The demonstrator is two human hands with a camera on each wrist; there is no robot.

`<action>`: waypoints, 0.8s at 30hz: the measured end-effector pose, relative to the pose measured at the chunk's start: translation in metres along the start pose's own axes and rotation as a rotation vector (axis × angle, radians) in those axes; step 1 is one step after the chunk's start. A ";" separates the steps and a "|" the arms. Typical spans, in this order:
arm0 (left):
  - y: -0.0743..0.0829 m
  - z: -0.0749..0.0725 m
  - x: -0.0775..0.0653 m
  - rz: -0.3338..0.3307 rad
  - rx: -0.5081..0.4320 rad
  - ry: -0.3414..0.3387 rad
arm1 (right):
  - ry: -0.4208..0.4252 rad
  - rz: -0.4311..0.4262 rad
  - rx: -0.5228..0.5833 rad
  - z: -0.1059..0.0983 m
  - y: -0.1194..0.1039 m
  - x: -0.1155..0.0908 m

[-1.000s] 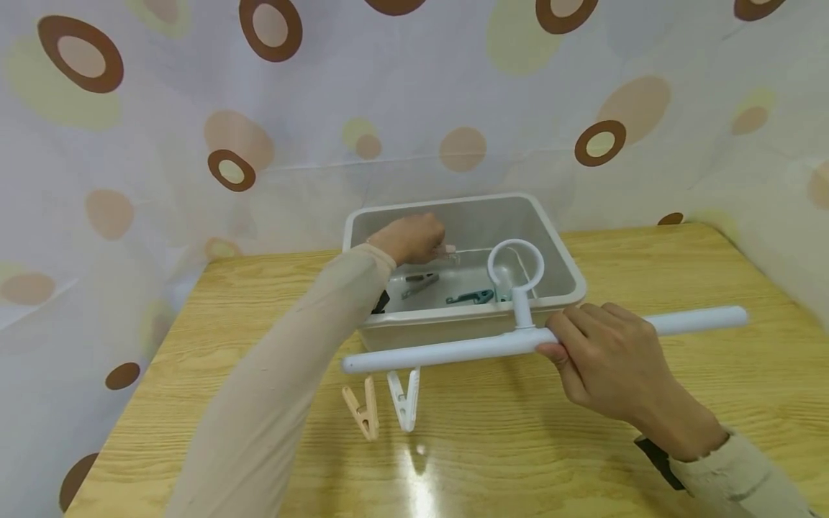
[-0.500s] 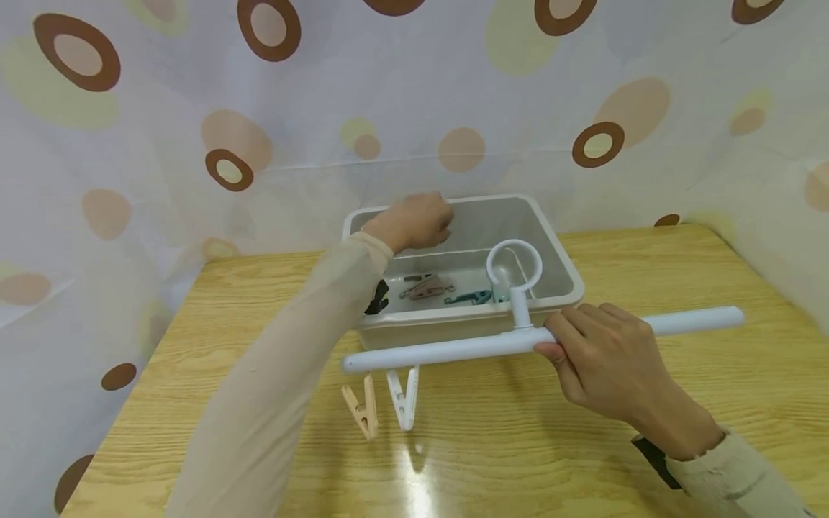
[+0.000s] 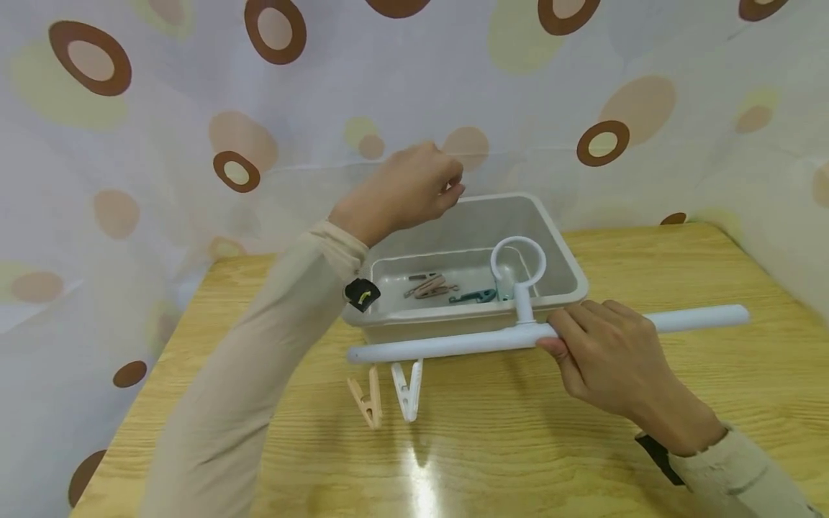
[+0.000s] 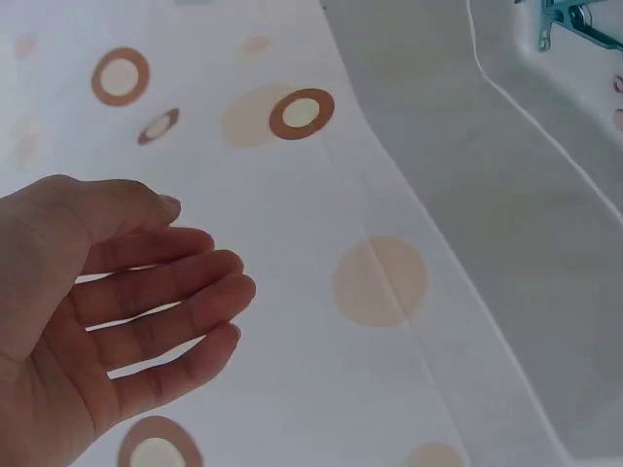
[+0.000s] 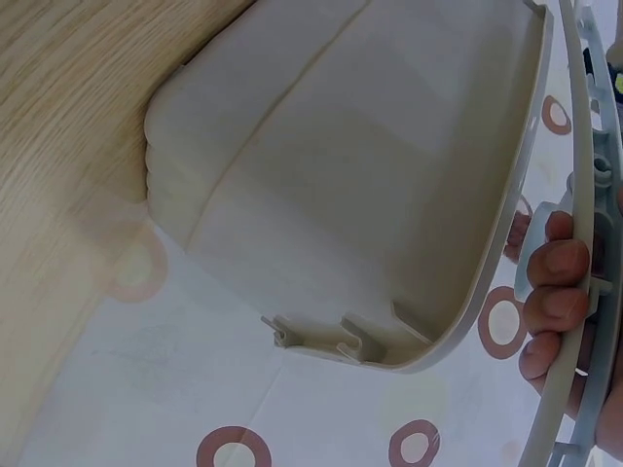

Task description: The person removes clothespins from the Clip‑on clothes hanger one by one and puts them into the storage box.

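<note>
Partway, by the look of it: 2 clips, 1 orange clip (image 3: 376, 399) and 1 white clip (image 3: 414, 388), seem to hang under the hanger (image 3: 453, 347) in front of the bin (image 3: 414, 331). At least 3 pieces remain inside the bin: brown clip (image 3: 432, 285), teal clip (image 3: 478, 296), dark piece (image 3: 422, 276), perhaps another clip. Right hand (image 3: 602, 356) grips the hanger bar at the bin's near side. Left hand (image 3: 408, 187) is above the bin's far left edge, fingers loosely bent, holding nothing. Sleeve (image 3: 259, 360) and hand cover the bin's left side; bin pieces overlap, exact count unclear. Clip attachment too small to make out; right wrist view cuts off the hanger.
</note>
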State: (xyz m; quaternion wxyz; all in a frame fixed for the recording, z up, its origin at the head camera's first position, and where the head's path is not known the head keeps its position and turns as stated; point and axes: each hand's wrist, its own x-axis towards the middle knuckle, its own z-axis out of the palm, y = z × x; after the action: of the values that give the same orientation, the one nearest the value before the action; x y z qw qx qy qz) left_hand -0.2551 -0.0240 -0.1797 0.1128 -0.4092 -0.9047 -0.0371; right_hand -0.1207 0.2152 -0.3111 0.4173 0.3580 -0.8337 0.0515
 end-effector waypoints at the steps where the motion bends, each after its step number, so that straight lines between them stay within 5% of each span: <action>1: 0.002 -0.002 -0.004 -0.005 0.006 0.008 | -0.004 0.001 0.000 0.000 0.000 0.000; 9: 0.015 -0.012 -0.035 -0.001 0.019 0.091 | 0.032 0.006 -0.010 0.001 0.002 0.001; 15: 0.030 -0.013 -0.073 -0.013 0.016 0.221 | 0.090 -0.002 -0.003 0.000 0.000 0.008; 24: 0.050 0.002 -0.127 -0.102 -0.114 0.416 | 0.116 -0.013 -0.001 -0.001 0.002 0.017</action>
State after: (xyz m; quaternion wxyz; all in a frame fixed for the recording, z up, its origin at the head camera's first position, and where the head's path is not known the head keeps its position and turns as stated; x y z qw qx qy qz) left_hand -0.1368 -0.0842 -0.2129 0.2715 -0.3522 -0.8779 -0.1774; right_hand -0.1283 0.2071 -0.2977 0.4654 0.3598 -0.8057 0.0690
